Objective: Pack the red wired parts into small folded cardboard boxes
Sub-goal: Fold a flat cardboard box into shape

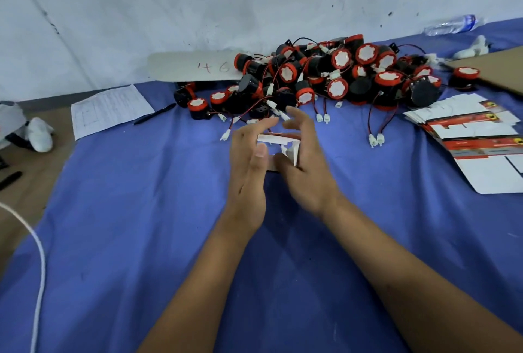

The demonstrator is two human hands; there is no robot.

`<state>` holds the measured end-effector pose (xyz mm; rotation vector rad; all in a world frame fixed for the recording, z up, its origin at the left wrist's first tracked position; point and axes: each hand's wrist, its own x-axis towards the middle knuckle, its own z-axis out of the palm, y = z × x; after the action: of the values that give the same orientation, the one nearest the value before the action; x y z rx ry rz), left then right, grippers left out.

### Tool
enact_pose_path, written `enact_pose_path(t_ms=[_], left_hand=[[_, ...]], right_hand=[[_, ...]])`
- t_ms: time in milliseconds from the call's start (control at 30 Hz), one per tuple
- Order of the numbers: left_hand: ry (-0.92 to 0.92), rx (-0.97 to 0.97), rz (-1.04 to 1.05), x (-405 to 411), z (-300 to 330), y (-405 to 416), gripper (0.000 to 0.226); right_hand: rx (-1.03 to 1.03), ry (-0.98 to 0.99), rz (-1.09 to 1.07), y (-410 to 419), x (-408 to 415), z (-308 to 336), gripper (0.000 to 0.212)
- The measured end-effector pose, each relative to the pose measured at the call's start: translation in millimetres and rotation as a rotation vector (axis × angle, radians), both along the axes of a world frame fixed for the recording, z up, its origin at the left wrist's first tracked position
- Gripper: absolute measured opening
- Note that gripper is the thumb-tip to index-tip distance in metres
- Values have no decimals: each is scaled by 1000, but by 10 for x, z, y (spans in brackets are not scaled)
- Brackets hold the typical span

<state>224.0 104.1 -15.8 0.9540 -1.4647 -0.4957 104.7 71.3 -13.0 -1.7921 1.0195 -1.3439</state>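
A small white-and-red cardboard box [278, 140], partly folded with its flaps open, sits between my two hands over the blue cloth [141, 225]. My left hand [249, 166] holds its left side, thumb on the front and fingers behind. My right hand [307, 166] holds the right side, thumb at the lower front edge and fingers stretched up behind it. What is inside the box is hidden. A big pile of red and black wired parts [339, 75] with white connectors lies just beyond my hands.
Flat unfolded box blanks [475, 137] are stacked at the right. A printed sheet [110, 109] and a black pen [154, 113] lie at the left, a card marked "46" [195, 66] leans on the wall, and a water bottle [452, 24] lies far right.
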Motion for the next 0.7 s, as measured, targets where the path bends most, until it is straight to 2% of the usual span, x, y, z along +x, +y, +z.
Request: enact_pose_path(t_ms=[100, 333, 500, 633, 700], left_hand=[[-10, -15, 61, -13, -5, 2, 37], [-22, -30, 226, 32, 11, -11, 20], [-119, -8, 208, 19, -57, -19, 45], [-260, -19, 104, -13, -74, 56, 49], [-253, 19, 58, -67, -82, 70, 47]], right_hand=[[-75, 89, -101, -13, -8, -32, 77], [-158, 132, -66, -5, 91, -113, 76], [-197, 250, -123, 8, 59, -83, 79], [-54, 473, -222, -40, -42, -67, 76], [5, 466, -189, -41, -71, -42, 78]])
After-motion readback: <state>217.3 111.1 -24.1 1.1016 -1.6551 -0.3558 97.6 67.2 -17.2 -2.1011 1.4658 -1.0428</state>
